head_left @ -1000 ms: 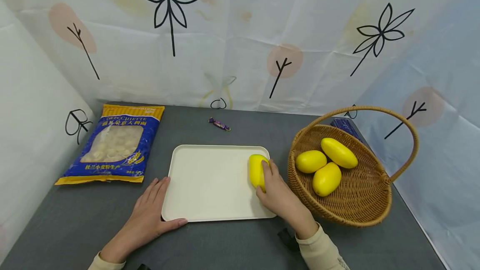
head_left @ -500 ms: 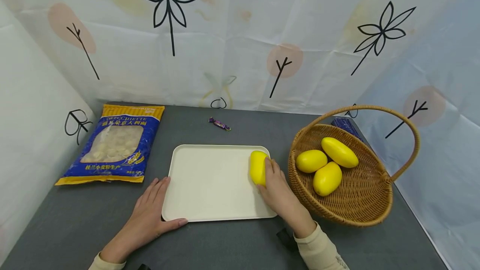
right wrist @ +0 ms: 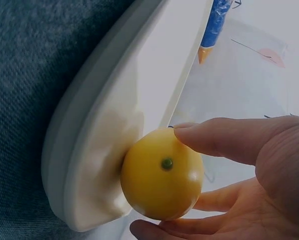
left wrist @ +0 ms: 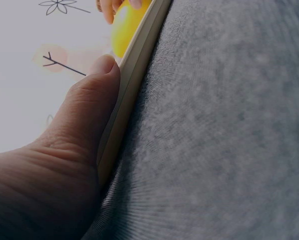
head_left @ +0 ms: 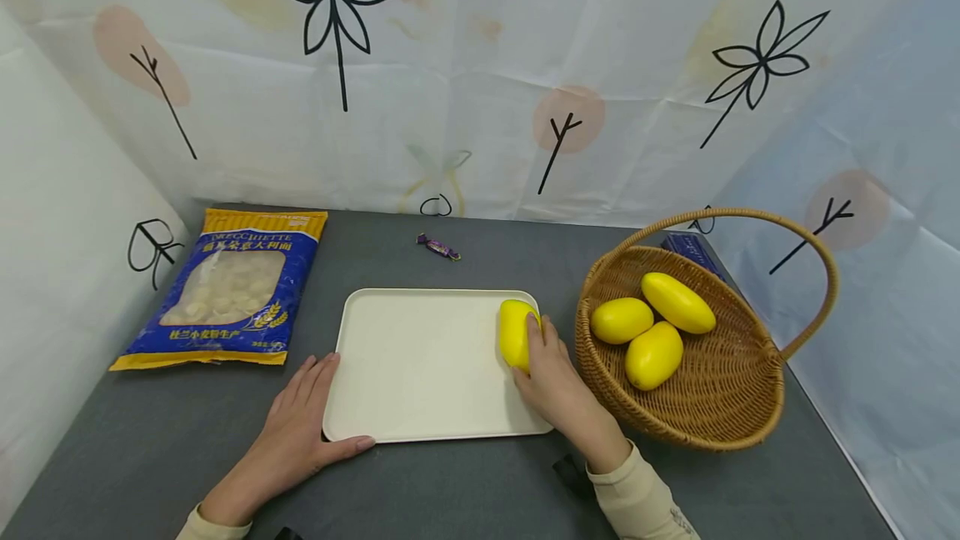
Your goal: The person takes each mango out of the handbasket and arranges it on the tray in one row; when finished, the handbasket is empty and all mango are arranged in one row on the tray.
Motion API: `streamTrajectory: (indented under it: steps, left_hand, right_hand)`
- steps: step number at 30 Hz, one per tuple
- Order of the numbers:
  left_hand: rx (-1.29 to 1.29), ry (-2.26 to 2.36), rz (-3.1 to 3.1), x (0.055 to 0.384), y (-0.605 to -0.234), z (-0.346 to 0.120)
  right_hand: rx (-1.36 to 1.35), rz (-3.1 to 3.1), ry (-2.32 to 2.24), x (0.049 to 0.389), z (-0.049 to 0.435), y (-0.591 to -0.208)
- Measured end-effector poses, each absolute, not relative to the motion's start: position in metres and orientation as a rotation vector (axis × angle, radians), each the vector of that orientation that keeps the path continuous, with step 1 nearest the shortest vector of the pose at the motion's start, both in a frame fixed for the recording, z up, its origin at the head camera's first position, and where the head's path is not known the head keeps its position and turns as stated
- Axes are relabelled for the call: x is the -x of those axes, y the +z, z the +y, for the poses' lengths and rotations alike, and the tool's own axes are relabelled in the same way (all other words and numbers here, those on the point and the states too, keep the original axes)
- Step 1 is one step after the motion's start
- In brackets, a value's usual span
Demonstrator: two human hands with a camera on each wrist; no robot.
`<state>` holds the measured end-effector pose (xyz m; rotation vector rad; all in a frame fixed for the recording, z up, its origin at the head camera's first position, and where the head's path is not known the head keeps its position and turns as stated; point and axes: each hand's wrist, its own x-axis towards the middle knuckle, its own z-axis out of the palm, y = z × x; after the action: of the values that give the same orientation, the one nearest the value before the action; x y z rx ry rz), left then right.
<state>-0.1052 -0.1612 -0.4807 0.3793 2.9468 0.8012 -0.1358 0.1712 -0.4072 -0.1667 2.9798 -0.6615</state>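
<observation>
A yellow mango (head_left: 514, 335) lies lengthwise at the right end of a cream tray (head_left: 420, 365). My right hand (head_left: 557, 386) holds it from the right side, thumb at the near end and fingers along its far side. In the right wrist view, the mango (right wrist: 162, 175) shows a green stem dot, with the thumb on one side and fingers on the other. My left hand (head_left: 294, 419) rests at the tray's near left corner, fingers straight along the left edge. Its thumb (left wrist: 87, 100) lies on the near rim.
Right of the tray stands a wicker basket (head_left: 720, 398) with a tall handle, holding three yellow mangoes (head_left: 654, 356). A blue and yellow pasta bag (head_left: 225, 290) lies at left. Behind the tray is a purple wrapped candy (head_left: 438, 247). A dark blue box (head_left: 692, 250) sits behind the basket.
The mango has shifted slightly toward the back of the tray, with the right hand's fingers closer around it. The left hand and tray stay in place.
</observation>
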Motion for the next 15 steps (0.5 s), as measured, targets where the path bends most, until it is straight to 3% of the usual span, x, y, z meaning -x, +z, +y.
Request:
streamTrajectory:
  steps: [9, 15]
  left_hand:
    - [-0.381, 0.798, 2.946, 0.105, -0.48, -0.162]
    - [-0.378, 0.795, 2.936, 0.105, -0.479, -0.161]
  right_hand:
    - [0.226, 3.02, -0.63, 0.118, 0.168, -0.388]
    - [0.456, 3.133, -0.539, 0.098, 0.18, -0.354]
